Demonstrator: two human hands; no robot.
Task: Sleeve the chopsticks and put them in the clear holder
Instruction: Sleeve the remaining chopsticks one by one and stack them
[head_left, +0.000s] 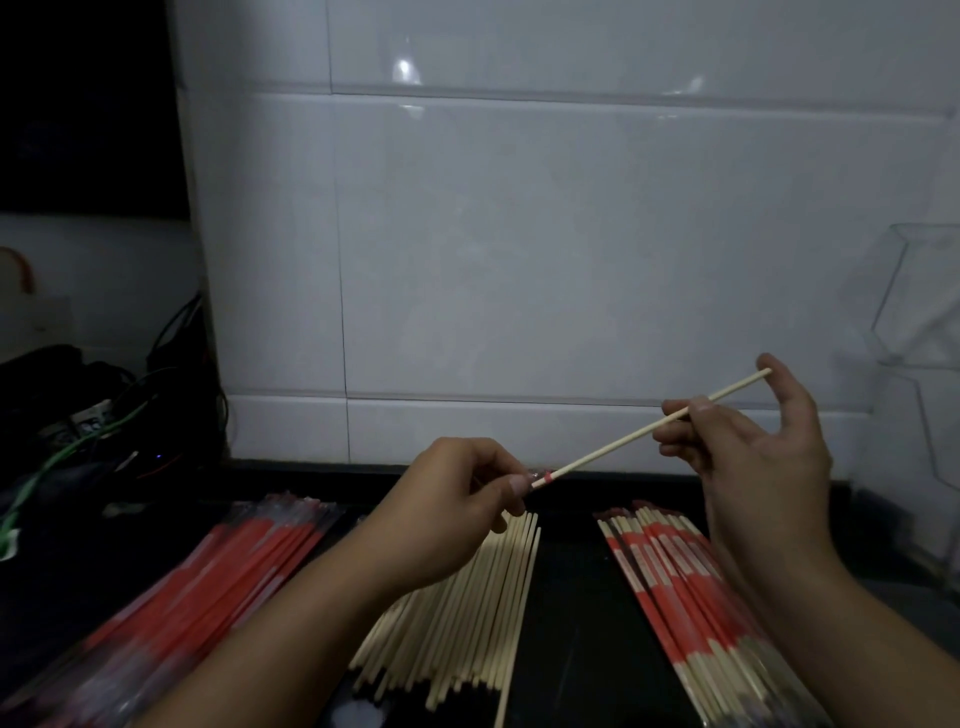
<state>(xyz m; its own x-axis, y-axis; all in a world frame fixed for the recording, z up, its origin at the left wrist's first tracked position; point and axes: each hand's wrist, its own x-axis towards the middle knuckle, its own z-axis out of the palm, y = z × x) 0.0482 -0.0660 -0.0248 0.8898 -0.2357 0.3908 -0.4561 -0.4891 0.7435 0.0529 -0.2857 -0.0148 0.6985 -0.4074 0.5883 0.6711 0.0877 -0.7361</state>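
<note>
A pale wooden chopstick (623, 441) is held slanted above the dark counter. My right hand (748, 436) pinches its upper part between thumb and fingers. My left hand (457, 499) pinches a red-and-clear sleeve (543, 479) at the chopstick's lower tip; only the sleeve's mouth shows, with the rest hidden in my hand. Below lie a pile of bare chopsticks (467, 613), a stack of empty red sleeves (208, 587) at the left and sleeved chopsticks (691, 587) at the right. The clear holder (919, 312) stands at the far right against the wall.
A white tiled wall (519, 234) rises right behind the dark counter (576, 597). At the far left sit dark devices with green and black cables (78, 431).
</note>
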